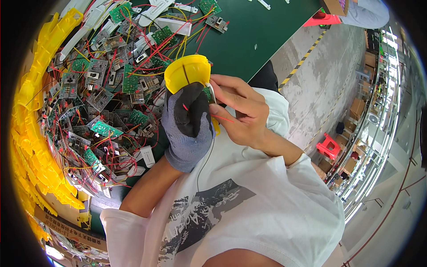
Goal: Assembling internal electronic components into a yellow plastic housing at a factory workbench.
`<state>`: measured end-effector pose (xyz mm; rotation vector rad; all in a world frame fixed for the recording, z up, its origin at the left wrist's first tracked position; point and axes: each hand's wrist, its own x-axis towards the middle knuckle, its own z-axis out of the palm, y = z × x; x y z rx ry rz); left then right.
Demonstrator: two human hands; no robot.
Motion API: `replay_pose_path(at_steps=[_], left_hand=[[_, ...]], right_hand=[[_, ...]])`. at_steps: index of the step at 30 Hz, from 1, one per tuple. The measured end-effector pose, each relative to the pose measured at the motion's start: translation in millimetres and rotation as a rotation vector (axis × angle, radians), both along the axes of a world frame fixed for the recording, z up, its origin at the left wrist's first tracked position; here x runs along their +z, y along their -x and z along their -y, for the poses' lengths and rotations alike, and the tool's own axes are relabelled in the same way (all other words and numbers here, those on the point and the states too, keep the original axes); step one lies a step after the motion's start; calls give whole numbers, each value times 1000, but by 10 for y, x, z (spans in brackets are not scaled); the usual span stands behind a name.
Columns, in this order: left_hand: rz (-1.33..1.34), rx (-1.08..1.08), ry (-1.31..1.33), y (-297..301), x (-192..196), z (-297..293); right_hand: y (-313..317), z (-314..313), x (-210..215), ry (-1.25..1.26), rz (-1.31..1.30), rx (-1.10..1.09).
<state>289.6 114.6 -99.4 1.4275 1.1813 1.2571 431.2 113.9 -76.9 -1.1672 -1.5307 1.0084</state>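
My left hand (187,127), in a grey-blue glove with black-coated palm and fingers, is closed around a yellow plastic shell (195,70) with a rounded, hollow end. My bare right hand (244,111) has its fingers bent in a pinch at the shell's right side. By its fingertips a small white piece (212,94) and a bit of green circuit board (206,92) show at the shell's edge. A red wire (223,119) sticks out below the right fingers, and another short red end shows against the left glove. Most of the board is hidden by my hands.
A big tangled heap of circuit boards with wires (106,95) covers the left of the green table (253,31). Many yellow shells (40,147) are stacked along the far left, near a cardboard box (73,229). A red stool (329,146) stands on the floor at right.
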Motion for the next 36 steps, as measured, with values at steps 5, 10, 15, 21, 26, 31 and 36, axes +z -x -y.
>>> replay_pose_path(at_steps=[5,10,15,21,26,31,36], left_hand=[[-20,3,-67,-27,-118,46],[312,-148,38,-131,-207,9],[365,-195,101,-103,-78,-18],[427,-176,232,-159,-120,-13],[110,-227,72,-94,11,-36],[113,-161,-17,-93,-49,-23],[-23,-223,-7,-263,-463,106]], right_hand=[[-96,-2,75,-38,136,105],[-166,-152,355,71,458,175],[-152,-320,620,173,807,180],[-413,-1203,698,59,445,-46],[-130,-3146,784,-197,661,-92],[620,-4748,467,-379,864,-288],[833,-5474,17,-304,919,-325]])
